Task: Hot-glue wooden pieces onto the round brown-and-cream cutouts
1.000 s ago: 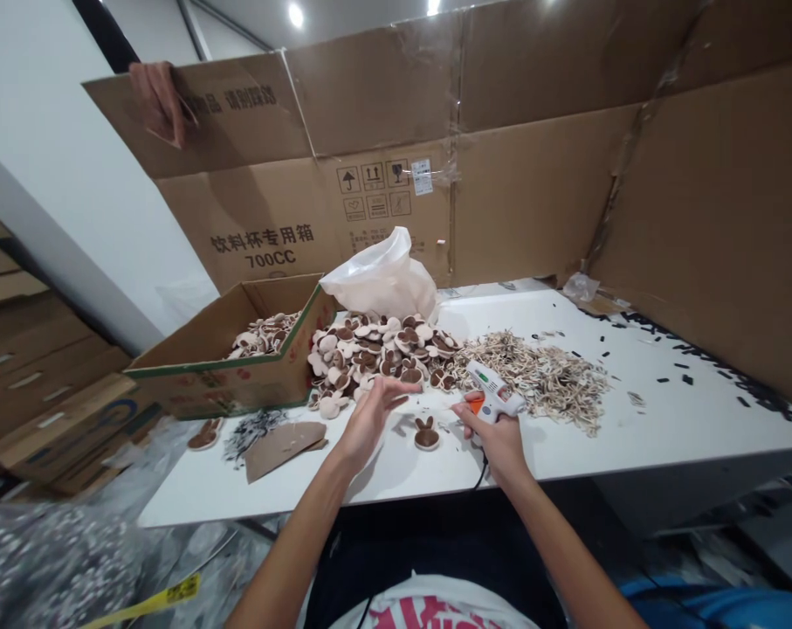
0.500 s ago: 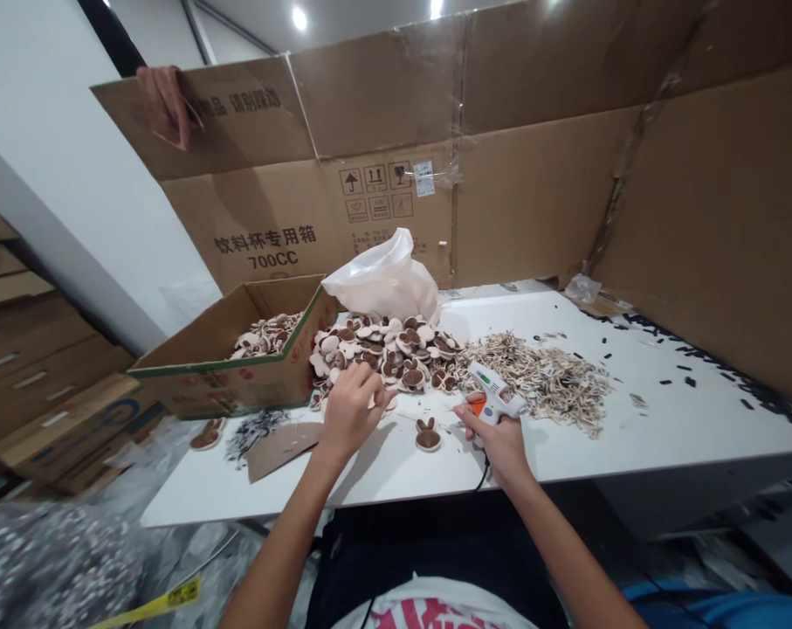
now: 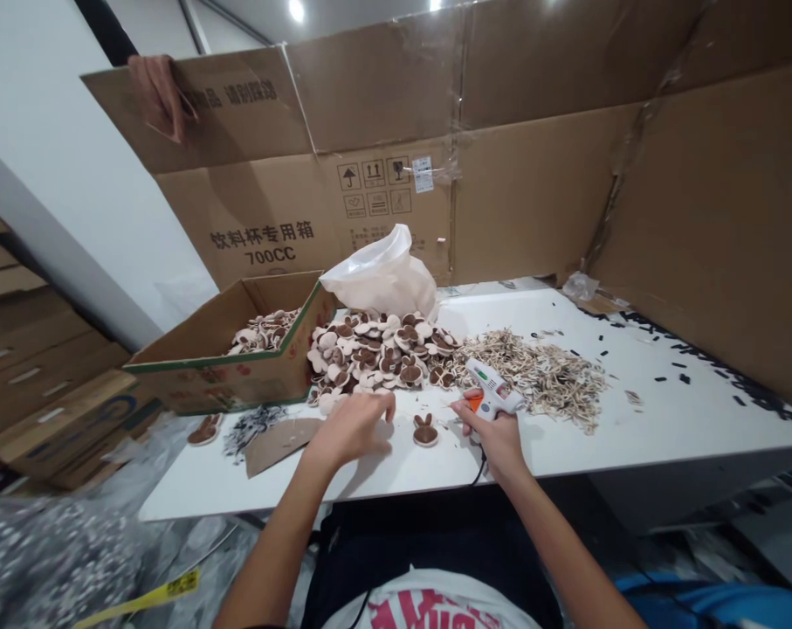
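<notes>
My right hand point(image 3: 497, 441) is wrapped round a white hot glue gun point(image 3: 493, 389) with an orange trigger, its nozzle towards the left. My left hand point(image 3: 356, 426) hovers low over the white table point(image 3: 382, 485), fingers loosely bent and apart, with nothing visible in them. Between the hands lies one brown rabbit-head patch point(image 3: 425, 431) with a pale rim, ears pointing away from me. Just beyond my left hand spreads a heap of similar rabbit patches point(image 3: 375, 345), brown and cream sides showing. A pile of thin beige cords point(image 3: 553, 376) sits behind the glue gun.
An open cardboard box point(image 3: 218, 384) at left holds more patches. Near it lie a brown card piece point(image 3: 281, 444), dark scraps point(image 3: 248, 428) and another patch point(image 3: 204, 430). A white plastic bag point(image 3: 389, 275) stands behind the heap. Black bits point(image 3: 697, 354) lie at right. Tall cardboard walls point(image 3: 533, 192) enclose the back.
My left hand has come down and slightly nearer to me, its fingers opening from a pinch. My right hand keeps the glue gun in nearly the same spot.
</notes>
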Available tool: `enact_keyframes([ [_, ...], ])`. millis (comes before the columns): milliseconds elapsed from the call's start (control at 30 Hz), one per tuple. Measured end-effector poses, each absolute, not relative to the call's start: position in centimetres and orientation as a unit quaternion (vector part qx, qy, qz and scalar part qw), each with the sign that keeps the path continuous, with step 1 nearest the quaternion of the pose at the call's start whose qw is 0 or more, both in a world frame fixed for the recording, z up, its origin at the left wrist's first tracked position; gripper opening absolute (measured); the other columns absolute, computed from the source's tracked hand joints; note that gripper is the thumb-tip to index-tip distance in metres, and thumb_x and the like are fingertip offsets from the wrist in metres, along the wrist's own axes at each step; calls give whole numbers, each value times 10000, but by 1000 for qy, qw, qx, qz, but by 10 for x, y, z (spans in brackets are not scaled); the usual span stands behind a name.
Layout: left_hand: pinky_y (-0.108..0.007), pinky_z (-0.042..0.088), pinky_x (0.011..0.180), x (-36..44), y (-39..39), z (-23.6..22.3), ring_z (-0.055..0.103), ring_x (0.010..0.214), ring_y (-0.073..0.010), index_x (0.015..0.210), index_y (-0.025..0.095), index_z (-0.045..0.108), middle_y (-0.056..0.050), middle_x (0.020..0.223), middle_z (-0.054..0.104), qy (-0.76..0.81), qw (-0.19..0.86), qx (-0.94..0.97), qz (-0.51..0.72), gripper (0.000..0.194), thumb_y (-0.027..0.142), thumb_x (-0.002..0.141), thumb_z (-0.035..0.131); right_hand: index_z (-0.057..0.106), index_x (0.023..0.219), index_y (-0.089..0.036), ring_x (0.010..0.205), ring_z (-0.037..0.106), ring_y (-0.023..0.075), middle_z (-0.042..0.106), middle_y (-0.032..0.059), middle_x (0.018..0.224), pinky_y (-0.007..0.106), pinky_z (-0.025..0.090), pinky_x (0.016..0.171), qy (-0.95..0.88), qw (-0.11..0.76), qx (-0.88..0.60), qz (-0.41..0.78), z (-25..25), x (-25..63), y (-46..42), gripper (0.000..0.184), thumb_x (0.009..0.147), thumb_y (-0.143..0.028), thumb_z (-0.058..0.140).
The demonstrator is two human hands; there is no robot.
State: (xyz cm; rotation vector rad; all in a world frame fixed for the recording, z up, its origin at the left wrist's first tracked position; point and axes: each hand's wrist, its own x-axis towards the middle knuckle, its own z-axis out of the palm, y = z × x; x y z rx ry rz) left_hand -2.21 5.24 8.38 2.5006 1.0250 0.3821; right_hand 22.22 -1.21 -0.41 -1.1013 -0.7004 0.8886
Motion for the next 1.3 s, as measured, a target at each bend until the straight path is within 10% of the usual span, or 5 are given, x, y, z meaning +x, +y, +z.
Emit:
enact_keyframes([
  [133, -426, 390, 950, -11, 62, 79, 543, 1022, -293, 737, 219, 517, -76, 909, 615, 442, 51, 833, 330, 379, 511, 860, 725, 655, 940, -190, 473, 545, 113, 710, -4, 736, 266, 478, 503, -317, 701, -502, 395, -5, 223, -11, 450, 658, -416, 923],
  [433, -379, 505, 623, -4, 37, 82, 593, 536, -220, 745, 215, 532, -18, 536, 498, 253, 700, 619, 249, 830, 926, 840, 116, 648, 945, -180, 483, 548, 131, 690, 14, 712, 287, 496, 500, -329, 697, -513, 377, -8, 223, -12, 515, 647, -506, 911],
  [767, -495, 378, 1057, -15, 61, 86, 551, 1224, -375, 1107, 245, 672, -130, 1225, 673, 422, 87, 853, 293, 539, 558, 710, 860, 631, 942, -195, 488, 548, 125, 691, 5, 741, 280, 488, 504, -330, 699, -499, 392, -7, 223, -12, 474, 664, -450, 918],
  [1067, -389, 529, 667, -4, 43, 85, 612, 560, -213, 1209, 205, 640, -16, 640, 582, 251, 677, 660, 205, 824, 874, 881, 290, 650, 943, -194, 474, 561, 124, 701, -4, 712, 264, 464, 482, -323, 695, -513, 387, -11, 224, -11, 474, 655, -448, 927],
  [1300, -419, 484, 911, -14, 55, 77, 620, 1084, -326, 1411, 279, 527, -88, 1130, 665, 424, 100, 882, 181, 722, 292, 758, 836, 642, 933, -197, 480, 553, 112, 703, -4, 746, 259, 468, 483, -327, 704, -495, 390, -9, 223, -10, 445, 665, -417, 921],
])
